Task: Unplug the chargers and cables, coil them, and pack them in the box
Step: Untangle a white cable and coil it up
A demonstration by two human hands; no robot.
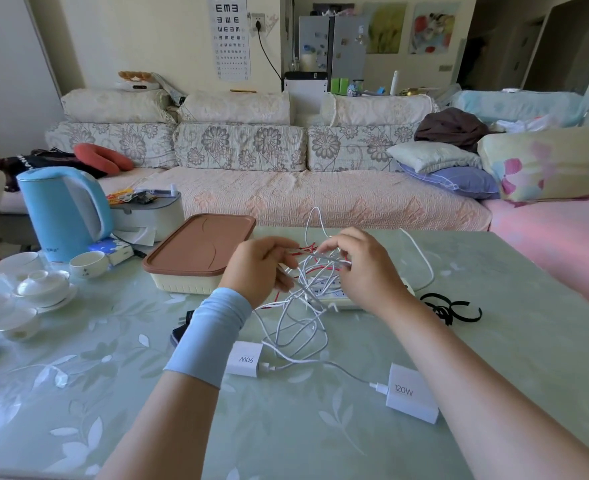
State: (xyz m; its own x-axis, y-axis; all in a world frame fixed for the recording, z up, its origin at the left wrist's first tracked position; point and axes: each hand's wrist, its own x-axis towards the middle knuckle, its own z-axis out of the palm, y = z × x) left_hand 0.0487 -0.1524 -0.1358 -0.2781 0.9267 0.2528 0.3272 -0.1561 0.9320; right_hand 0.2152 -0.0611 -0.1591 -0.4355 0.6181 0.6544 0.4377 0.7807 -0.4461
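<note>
A tangle of white and red cables point(300, 317) hangs between my hands over a white power strip point(341, 299) on the table. My left hand point(258, 268) grips several strands at the left of the bundle. My right hand point(359, 268) pinches strands at its top right. A white 90W charger point(245, 358) and a white 120W charger point(411, 393) lie on the table in front, each with a white cable plugged in. The cream box point(182, 284) with a brown lid point(199, 244) stands shut to the left of my left hand.
A blue kettle point(61, 213) and white tea cups point(40, 285) fill the table's left side. Black straps point(449, 308) lie right of the power strip. A dark plug point(180, 329) lies beside my left wrist. A sofa point(269, 188) runs behind the table.
</note>
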